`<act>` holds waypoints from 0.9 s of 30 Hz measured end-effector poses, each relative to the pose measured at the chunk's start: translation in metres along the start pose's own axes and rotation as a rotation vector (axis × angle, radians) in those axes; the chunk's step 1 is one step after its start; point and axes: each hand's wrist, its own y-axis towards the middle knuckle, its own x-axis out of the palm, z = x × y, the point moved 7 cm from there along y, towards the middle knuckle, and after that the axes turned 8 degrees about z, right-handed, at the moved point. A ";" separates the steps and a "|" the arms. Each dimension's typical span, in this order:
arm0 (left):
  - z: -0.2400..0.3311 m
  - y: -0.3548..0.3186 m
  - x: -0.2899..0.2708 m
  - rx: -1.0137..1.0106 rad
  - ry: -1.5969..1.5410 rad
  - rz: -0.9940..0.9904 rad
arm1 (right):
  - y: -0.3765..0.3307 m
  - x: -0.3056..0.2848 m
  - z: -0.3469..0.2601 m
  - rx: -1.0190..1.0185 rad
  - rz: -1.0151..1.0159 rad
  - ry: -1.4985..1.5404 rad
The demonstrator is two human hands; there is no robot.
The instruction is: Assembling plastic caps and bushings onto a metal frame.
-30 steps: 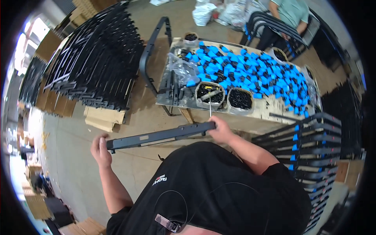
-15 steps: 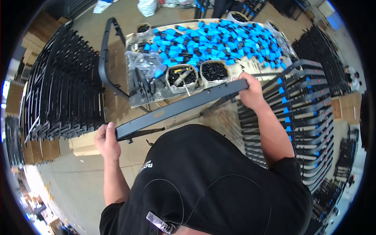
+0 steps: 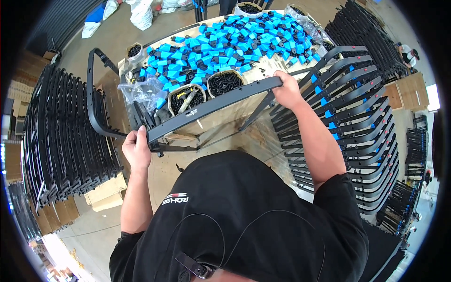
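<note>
My left hand [image 3: 137, 148] and my right hand [image 3: 287, 90] are closed round opposite ends of a black metal frame [image 3: 226, 98], held in front of my body. Its wide flat bar slopes up to the right, and thinner bars run beneath it. Just beyond the bar are two tubs of small black parts [image 3: 225, 84]; the left tub [image 3: 187, 99] also has a tool lying in it. A heap of blue-and-black plastic pieces [image 3: 221, 44] covers much of the table behind. Closest to my left hand are a clear plastic bag [image 3: 145, 91] and dark loose parts.
To the left stands a tall stack of black metal frames [image 3: 70, 136], with a single bent frame [image 3: 92, 94] upright beside the table. More curved frames with blue pieces [image 3: 357, 131] are stacked close to my right arm. Flattened cardboard [image 3: 105, 193] lies on the floor at left.
The table and stacks have shifted in the picture as my view turned. Both hands keep hold of the black metal frame, whose bar now stands slightly steeper and closer to the tubs.
</note>
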 end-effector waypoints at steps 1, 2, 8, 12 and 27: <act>-0.003 0.003 0.002 -0.008 -0.025 0.010 | 0.003 0.000 0.005 0.004 0.002 0.004; -0.006 0.006 0.003 -0.028 -0.039 0.027 | 0.007 0.003 0.007 -0.009 0.003 0.030; -0.023 0.043 0.007 -0.075 -0.064 0.099 | 0.052 0.029 -0.002 0.027 -0.094 0.034; -0.022 0.073 0.023 -0.101 -0.108 0.139 | 0.076 0.045 0.005 -0.052 -0.129 0.026; -0.036 0.075 0.023 -0.080 -0.164 0.228 | -0.060 0.086 0.043 -0.033 -0.286 0.204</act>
